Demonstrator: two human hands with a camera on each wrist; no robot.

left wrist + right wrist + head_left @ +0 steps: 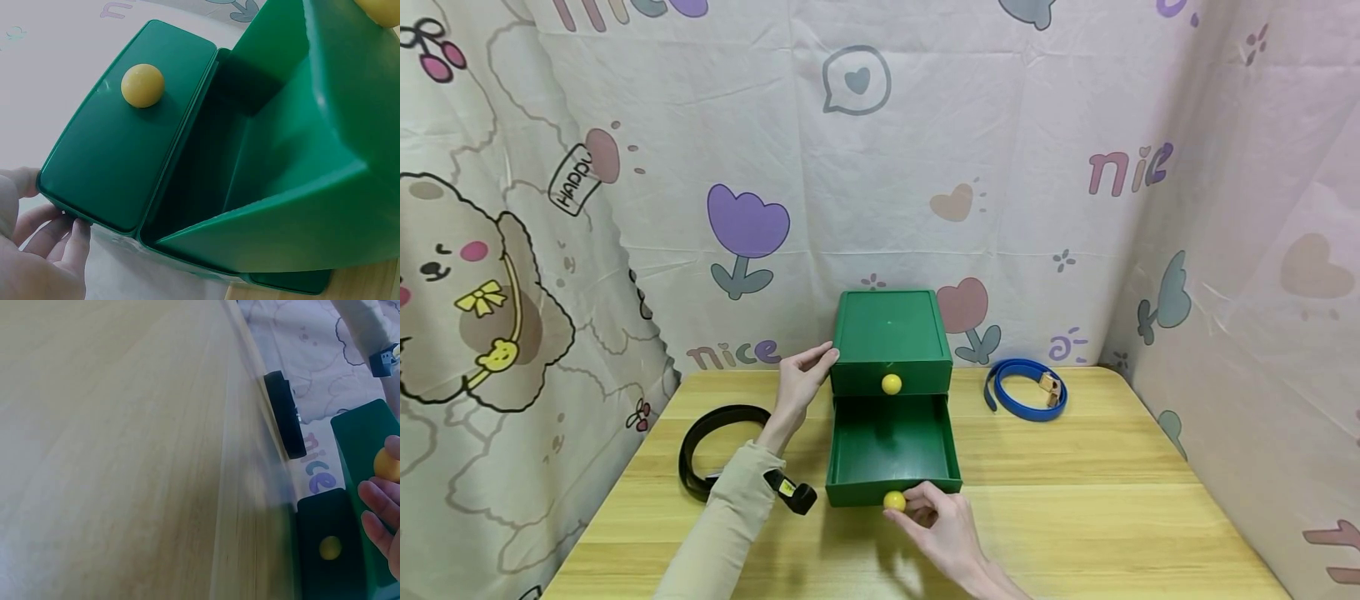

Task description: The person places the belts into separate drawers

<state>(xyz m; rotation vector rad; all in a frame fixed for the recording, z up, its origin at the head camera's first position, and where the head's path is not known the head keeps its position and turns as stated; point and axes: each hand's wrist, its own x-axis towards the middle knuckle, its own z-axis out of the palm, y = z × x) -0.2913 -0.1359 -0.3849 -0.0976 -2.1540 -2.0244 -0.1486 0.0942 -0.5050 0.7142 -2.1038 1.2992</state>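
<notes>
A small green drawer cabinet with round yellow knobs stands on the table. Its top drawer is closed, while the drawer below it is pulled far out and shows its bare green floor. My right hand pinches that drawer's yellow knob between thumb and fingers. With fairly straight fingers, my left hand touches the cabinet's upper left corner, the fingertips against its side. Beneath the pulled-out drawer, a closed lower drawer appears in the right wrist view.
A coiled black belt lies on the wooden table to the left, partly behind my left forearm. Right of the cabinet rests a coiled blue belt with a gold-coloured buckle. Patterned curtains hang behind and at both sides.
</notes>
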